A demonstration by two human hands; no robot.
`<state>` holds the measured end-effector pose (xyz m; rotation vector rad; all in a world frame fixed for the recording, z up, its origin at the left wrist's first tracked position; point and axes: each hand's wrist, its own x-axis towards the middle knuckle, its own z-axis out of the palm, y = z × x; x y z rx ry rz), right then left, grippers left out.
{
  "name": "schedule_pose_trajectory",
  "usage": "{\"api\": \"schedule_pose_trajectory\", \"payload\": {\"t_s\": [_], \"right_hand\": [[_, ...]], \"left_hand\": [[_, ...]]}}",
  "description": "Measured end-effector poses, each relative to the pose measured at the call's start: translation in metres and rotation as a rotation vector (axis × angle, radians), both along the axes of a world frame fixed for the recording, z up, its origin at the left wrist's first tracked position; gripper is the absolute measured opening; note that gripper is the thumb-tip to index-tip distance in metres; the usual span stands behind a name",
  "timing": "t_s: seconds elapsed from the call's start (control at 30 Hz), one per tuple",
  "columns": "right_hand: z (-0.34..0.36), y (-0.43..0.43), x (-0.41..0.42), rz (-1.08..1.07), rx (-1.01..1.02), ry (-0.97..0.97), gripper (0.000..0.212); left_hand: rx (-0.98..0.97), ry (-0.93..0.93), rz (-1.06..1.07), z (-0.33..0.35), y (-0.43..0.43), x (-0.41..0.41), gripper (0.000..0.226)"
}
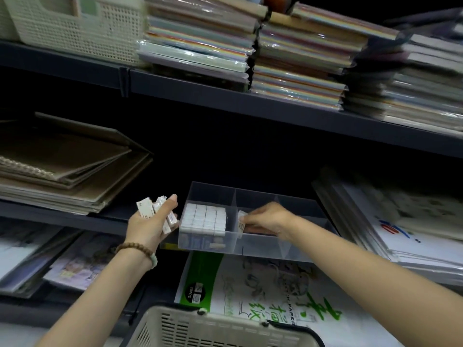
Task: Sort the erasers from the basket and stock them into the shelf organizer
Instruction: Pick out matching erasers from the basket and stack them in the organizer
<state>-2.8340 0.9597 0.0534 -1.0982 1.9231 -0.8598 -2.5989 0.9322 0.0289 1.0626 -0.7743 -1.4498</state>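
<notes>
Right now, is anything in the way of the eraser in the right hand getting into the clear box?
Nothing visible is. The right hand pinches the eraser at the top of the middle compartment of the organizer, beside the divider. The stacked erasers fill only the left compartment.

The head camera is looking forward and down, close to the shelves point(275, 106). Its wide view is catching the basket point(190, 329) along the bottom.
</notes>
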Motion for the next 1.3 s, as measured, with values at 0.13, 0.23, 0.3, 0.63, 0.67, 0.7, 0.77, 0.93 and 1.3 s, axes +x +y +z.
{"api": "schedule_pose_trajectory", "payload": {"t_s": [0.13,0.23,0.3,0.63,0.67,0.7,0.77,0.93,1.3], "right_hand": [[0.004,-0.003,-0.007,-0.014,0.137,-0.084,0.044],[0.007,-0.002,-0.004,0.016,0.227,-0.183,0.039],[0.008,-0.002,-0.002,0.034,0.226,-0.24,0.03],[0.027,0.024,0.003,0.088,-0.088,-0.002,0.032],[0.03,0.032,0.004,0.099,-0.178,0.069,0.03],[0.032,0.041,0.007,0.131,-0.26,0.109,0.028],[0.032,0.063,0.011,0.256,-0.326,0.063,0.028],[0.005,0.11,0.016,0.445,-0.162,-0.223,0.027],[-0.026,0.135,-0.018,0.11,-0.152,-0.617,0.03]], "left_hand": [[-0.036,0.023,-0.022,0.011,0.008,-0.002,0.021],[-0.043,0.03,-0.045,0.018,0.015,-0.005,0.018],[-0.023,0.064,-0.06,0.02,0.02,-0.008,0.019],[0.179,0.39,-0.372,0.03,0.05,-0.027,0.035],[0.194,0.388,-0.411,0.029,0.055,-0.028,0.042],[0.214,0.384,-0.454,0.026,0.06,-0.03,0.049],[0.266,0.365,-0.535,0.016,0.068,-0.034,0.053],[0.27,0.151,-0.749,-0.004,0.089,-0.05,0.039],[0.55,0.214,-0.657,-0.024,0.105,-0.061,0.033]]}}
